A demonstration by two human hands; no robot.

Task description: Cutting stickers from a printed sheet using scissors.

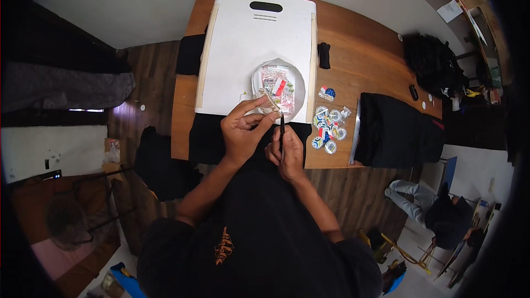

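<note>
My left hand (242,130) pinches a small piece with gold lettering (270,102) between thumb and fingertips, over the near side of a white round container (301,95). My right hand (286,149) grips a slim dark tool (282,126) whose tip points up at that piece, close to my left thumb. Whether the tool is a blade, tweezers or scissors is too small to tell. Inside the container lie clear and printed scraps (275,80), one of them red and white. The container rests on the near right part of a white board (236,45) with a dark slot.
Several round printed stickers or badges (329,126) lie on the wooden table (348,58), right of the board. Folded black cloth (399,130) lies farther right, with a black bag (432,64) behind it. A seated person (443,215) is at the lower right.
</note>
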